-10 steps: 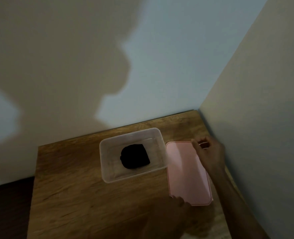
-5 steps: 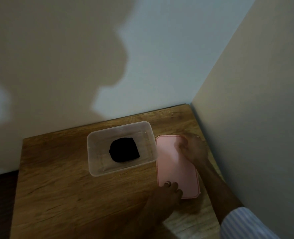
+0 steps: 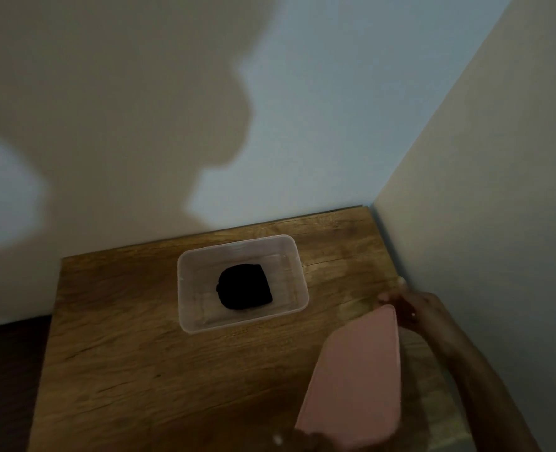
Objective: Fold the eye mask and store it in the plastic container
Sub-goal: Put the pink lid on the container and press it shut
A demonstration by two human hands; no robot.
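Note:
A clear plastic container (image 3: 298, 265) stands open on the wooden table (image 3: 123, 337). The folded black eye mask (image 3: 244, 291) lies on its floor, near the middle. To the right of the container a pink lid (image 3: 358, 376) is raised off the table and tilted. My right hand (image 3: 413, 308) grips the lid's far end. My left hand (image 3: 299, 443) holds the near end at the bottom edge of the view; only its fingertips show.
The table sits in a corner, with a wall behind it and another wall (image 3: 482, 223) close along its right edge. Bare wood lies left of and in front of the container. A dark floor (image 3: 5, 370) shows past the table's left edge.
The pink lid lay flat beside the container with both hands at its ends. Both hands have now lifted it off the table and drawn it toward me. The container and mask stayed put.

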